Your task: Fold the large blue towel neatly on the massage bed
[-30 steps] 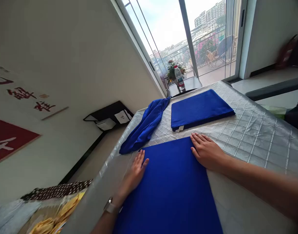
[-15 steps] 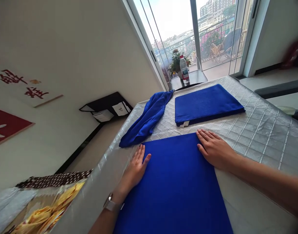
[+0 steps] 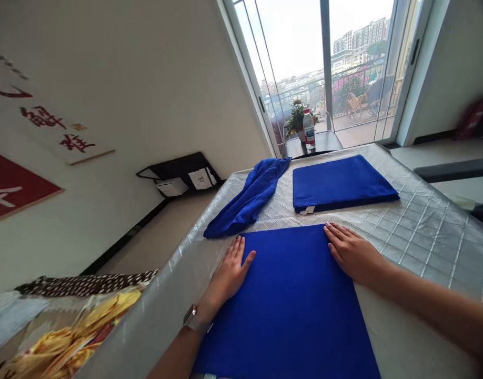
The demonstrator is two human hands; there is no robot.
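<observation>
A flat blue cloth [image 3: 292, 300] lies smooth on the silver quilted table cover [image 3: 426, 226], right in front of me. My left hand [image 3: 230, 271] rests on its far left corner, fingers stretched out and thumb apart. On the far right corner lies my right hand [image 3: 350, 252], palm down with straight fingers. Beyond the cloth, at the right, is a neatly folded blue cloth stack [image 3: 344, 181] with a white tag at its near edge. A crumpled blue cloth [image 3: 247, 200] is bunched along the table's left side, just past my left hand.
Behind the table's far end, a plastic bottle [image 3: 309, 129] and a potted plant [image 3: 298, 118] stand on a chair [image 3: 324, 142] by the sliding glass door. Yellow fabric [image 3: 83, 331] lies in a heap at lower left. A black box [image 3: 178, 168] sits by the wall.
The view has tilted up a little, so everything sits slightly lower and further right. Both hands stay flat at the cloth's far corners.
</observation>
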